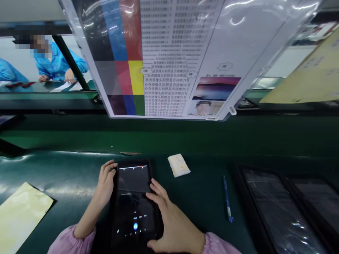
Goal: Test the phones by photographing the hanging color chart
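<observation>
A black tablet (135, 204) is in front of me, its lit screen showing a dark camera view with a blue round button near the bottom. Curled round its upper left edge is my left hand (105, 181). My right hand (177, 224) grips the right edge, with fingers on the upper side and the thumb lower down by the screen. Whether the tablet rests flat or is slightly raised I cannot tell. Just beyond it, to the right, lies a small folded white cloth or pad (179, 165).
A blue pen (227, 199) lies right of the tablet, before dark trays (254, 211) holding plastic-covered panels. Yellow paper (23, 215) is at left. A laminated test chart (166, 63) hangs ahead. Beyond the shelf sits a person in blue (57, 60).
</observation>
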Demonstrator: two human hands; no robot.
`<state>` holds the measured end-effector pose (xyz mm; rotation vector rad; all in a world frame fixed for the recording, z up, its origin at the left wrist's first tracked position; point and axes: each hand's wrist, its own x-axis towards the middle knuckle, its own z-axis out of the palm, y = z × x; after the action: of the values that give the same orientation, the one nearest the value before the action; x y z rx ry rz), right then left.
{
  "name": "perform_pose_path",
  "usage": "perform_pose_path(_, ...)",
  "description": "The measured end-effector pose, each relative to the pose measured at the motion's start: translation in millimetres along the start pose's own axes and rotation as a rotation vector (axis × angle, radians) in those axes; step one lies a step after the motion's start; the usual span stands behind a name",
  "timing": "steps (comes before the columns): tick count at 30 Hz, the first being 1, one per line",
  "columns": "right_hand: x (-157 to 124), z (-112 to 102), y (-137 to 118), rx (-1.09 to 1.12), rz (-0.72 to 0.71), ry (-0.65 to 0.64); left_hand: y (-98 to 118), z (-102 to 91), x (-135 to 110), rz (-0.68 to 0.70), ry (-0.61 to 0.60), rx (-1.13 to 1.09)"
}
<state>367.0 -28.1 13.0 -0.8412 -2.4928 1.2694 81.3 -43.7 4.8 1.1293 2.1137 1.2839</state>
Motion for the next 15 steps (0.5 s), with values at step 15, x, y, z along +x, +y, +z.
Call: perform_pose_path(15,12,-8,-3,1.001,0.159,0.337,45,-9.7,-30,-0.068,-0.139,-0.375)
